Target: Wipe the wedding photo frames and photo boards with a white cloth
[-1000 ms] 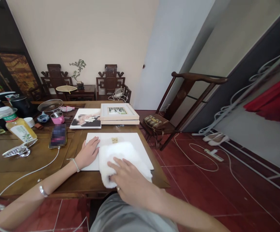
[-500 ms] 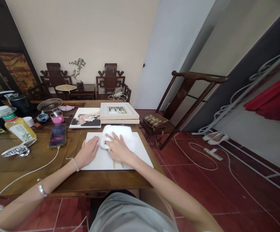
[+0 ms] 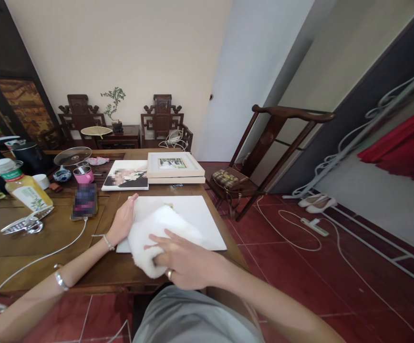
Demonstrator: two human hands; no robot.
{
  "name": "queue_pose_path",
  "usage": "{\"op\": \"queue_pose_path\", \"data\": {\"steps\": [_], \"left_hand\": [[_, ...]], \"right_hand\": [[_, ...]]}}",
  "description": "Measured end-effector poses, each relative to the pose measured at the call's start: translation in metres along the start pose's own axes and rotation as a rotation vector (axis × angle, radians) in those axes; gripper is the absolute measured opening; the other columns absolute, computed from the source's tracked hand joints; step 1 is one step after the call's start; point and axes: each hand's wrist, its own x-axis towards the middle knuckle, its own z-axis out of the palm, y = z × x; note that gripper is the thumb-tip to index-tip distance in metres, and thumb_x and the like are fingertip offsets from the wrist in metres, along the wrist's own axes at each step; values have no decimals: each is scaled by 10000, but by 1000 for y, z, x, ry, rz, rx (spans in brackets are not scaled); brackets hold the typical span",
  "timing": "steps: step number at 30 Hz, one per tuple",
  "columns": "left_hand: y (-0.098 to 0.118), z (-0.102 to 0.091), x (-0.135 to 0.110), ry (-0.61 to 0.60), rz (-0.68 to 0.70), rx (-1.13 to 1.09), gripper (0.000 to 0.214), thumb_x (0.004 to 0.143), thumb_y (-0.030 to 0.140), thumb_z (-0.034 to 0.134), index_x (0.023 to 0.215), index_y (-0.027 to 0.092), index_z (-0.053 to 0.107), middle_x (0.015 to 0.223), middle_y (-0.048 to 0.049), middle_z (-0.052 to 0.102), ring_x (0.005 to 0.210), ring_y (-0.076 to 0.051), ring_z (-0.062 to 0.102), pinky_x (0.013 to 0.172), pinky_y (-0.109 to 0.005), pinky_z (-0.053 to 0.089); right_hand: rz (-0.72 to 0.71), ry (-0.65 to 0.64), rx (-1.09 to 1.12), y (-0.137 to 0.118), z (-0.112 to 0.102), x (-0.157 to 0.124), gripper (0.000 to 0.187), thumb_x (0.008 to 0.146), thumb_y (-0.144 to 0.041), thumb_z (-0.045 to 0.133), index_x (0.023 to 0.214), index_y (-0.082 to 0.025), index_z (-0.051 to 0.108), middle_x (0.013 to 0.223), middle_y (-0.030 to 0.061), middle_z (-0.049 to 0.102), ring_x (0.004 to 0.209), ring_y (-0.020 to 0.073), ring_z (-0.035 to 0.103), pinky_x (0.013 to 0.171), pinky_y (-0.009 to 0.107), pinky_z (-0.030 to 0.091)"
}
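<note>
A white rectangular panel (image 3: 201, 214) lies flat on the wooden table near its front edge. My right hand (image 3: 189, 259) has hold of a fluffy white towel (image 3: 160, 224), fingers spread over it and the thumb side tucked in. The towel covers the panel's middle and front left and hangs past its front edge. A small yellowish-brown mark shows beside the towel's top. At the panel's left edge rests my left hand (image 3: 123, 219), fingers stretched out along the side, touching it.
Behind the panel are stacked picture frames (image 3: 176, 166) and a photo print (image 3: 126, 175). To the left lie a phone (image 3: 84, 201) on a white cable, a metal hair clip (image 3: 28, 221), a juice-coloured bottle (image 3: 28, 190) and a pink mug (image 3: 84, 175). A wooden chair (image 3: 264, 143) stands right.
My right hand has pulled the towel toward me, from the panel's back to its front edge, and the towel is more spread out. My left hand has shifted slightly left and turned on edge.
</note>
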Motion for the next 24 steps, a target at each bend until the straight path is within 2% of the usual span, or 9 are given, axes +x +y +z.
{"op": "queue_pose_path", "data": {"steps": [2,5,7,9,12,15,19,22,24], "left_hand": [[-2,3,-2,-60,23,109,569,973,461,195,1328,115,475,1401,-122,493,1317,-214,431,1129,-399,286],[-5,8,-6,-204,106,334,511,955,403,288,1345,116,453,1446,-148,427,1361,-260,362,1128,-477,258],[-5,10,-9,-283,148,451,454,955,336,293,1341,159,454,1462,-131,407,1384,-267,319,1121,-539,227],[-4,11,-11,-327,161,528,428,956,291,284,1330,184,461,1470,-118,397,1392,-269,300,1109,-584,206],[0,10,-12,-339,167,581,427,951,267,292,1335,175,452,1474,-125,388,1394,-279,293,1103,-596,208],[1,9,-11,-324,188,580,427,947,250,304,1343,172,441,1458,-127,409,1369,-284,338,1105,-581,219],[-4,9,-10,-292,229,577,376,939,247,328,1257,181,518,1339,-128,529,1283,-297,438,1096,-582,235],[-5,9,-10,-277,249,582,338,937,250,333,1166,183,572,1243,-127,590,1246,-300,469,1090,-574,249],[-5,9,-10,-291,239,577,355,942,251,321,1210,190,545,1286,-122,566,1264,-291,456,1094,-576,240]], "right_hand": [[70,-17,21,7,-5,-9,334,768,-78,457,1030,-155,651,1204,147,624,1366,259,325,1112,501,229],[212,34,-9,34,-8,-7,334,759,-46,431,1006,-133,638,1171,181,622,1318,289,389,1050,481,312],[298,120,-26,58,-9,3,308,763,-43,425,977,-136,627,1125,169,633,1228,300,474,974,432,379],[373,194,7,81,-10,18,252,785,-56,424,928,-136,617,1017,138,657,1047,283,577,864,371,431],[414,245,71,103,-15,49,229,861,-82,388,921,-115,607,950,111,658,902,245,608,783,332,453],[357,233,99,108,-21,84,212,940,-187,431,1046,-111,598,1060,90,628,966,231,595,822,362,484],[273,166,135,102,-23,126,346,904,-360,571,1184,-158,557,1187,69,570,1003,232,591,835,421,517],[264,152,124,100,-19,137,335,910,-348,563,1184,-156,556,1187,74,571,1005,230,590,837,420,515],[287,160,107,104,-17,128,349,907,-356,568,1195,-160,548,1194,77,567,1004,225,591,835,424,517]]}}
